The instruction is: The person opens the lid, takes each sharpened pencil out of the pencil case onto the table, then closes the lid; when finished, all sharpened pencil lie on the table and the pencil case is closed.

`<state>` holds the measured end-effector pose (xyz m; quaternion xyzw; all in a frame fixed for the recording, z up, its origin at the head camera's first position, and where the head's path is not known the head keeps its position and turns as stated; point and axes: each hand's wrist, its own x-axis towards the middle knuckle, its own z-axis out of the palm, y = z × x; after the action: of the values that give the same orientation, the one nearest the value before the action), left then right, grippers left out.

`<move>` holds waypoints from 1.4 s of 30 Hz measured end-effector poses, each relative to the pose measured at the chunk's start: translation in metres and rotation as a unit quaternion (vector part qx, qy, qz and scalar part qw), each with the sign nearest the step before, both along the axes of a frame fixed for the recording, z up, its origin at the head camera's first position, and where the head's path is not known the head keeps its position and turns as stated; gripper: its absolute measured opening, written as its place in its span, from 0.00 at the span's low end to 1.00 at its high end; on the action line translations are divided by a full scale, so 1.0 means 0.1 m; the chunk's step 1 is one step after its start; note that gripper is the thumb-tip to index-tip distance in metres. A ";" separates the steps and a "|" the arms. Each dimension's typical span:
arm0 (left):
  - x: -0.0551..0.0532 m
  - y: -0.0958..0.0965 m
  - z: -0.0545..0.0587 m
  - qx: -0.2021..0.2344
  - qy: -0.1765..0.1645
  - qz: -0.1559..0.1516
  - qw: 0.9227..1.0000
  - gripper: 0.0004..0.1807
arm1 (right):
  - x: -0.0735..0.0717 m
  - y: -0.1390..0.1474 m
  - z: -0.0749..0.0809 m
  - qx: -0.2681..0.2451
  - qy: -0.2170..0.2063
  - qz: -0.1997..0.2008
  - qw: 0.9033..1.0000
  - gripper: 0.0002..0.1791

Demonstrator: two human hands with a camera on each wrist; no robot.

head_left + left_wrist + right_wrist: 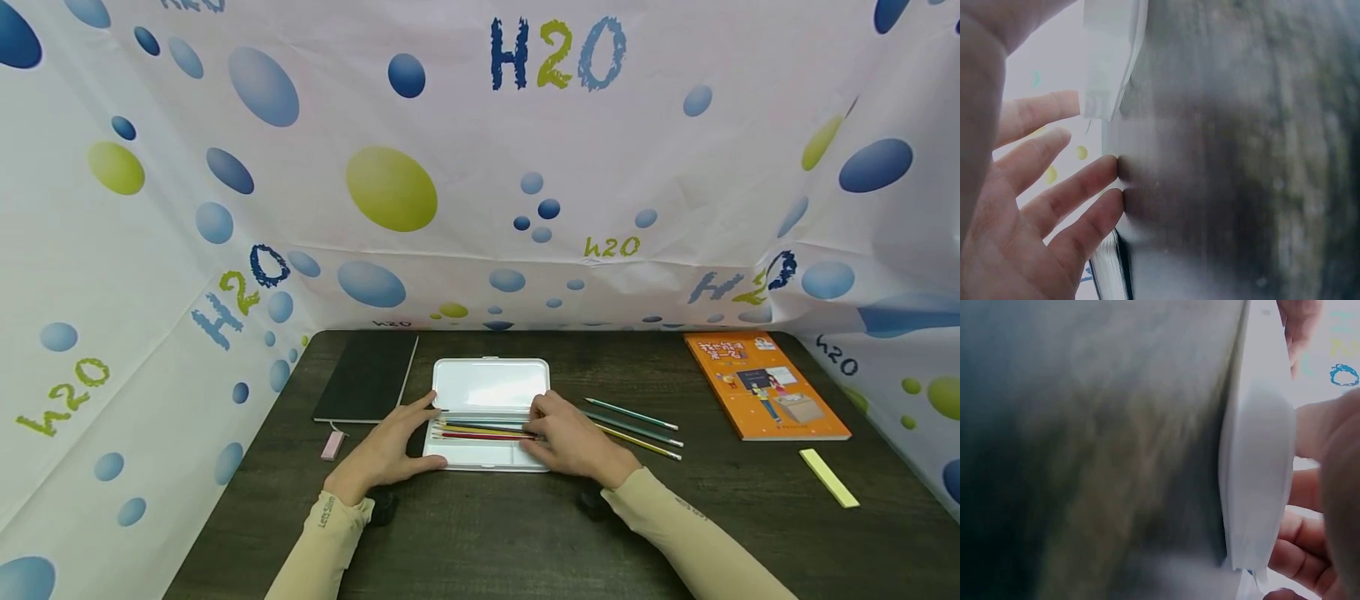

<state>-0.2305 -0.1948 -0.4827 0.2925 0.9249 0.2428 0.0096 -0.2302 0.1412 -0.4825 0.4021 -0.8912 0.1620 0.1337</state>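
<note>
A white pencil case (491, 385) lies with its lid raised at the back. Several coloured pencils (487, 432), among them black, yellow and red ones, lie lengthwise in its tray. My left hand (390, 450) is spread at the case's left side, thumb at the front corner and index finger near the hinge. The left wrist view shows its other fingers extended beside the case end. My right hand (566, 437) reaches over the right end, bent fingers and thumb gripping the pencils' ends, which it hides. In the right wrist view, the case wall (1260, 456) covers part of its fingers.
Right of the case lie several pencils (637, 429). An orange book (750, 408) and a yellow strip (828, 477) are farther right. A black notebook (363, 379) and a pink eraser (332, 445) lie at the left. A patterned sheet hangs behind the table.
</note>
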 end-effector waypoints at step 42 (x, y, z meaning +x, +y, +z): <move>0.03 0.00 0.02 0.013 0.009 -0.010 1.000 0.44 | -0.01 0.10 0.04 -0.057 -0.073 0.030 0.995 0.08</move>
<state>-0.2280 -0.1946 -0.4810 0.3038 0.9187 0.2524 -0.0005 -0.2312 0.1514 -0.4787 0.4072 -0.8754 0.2457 0.0864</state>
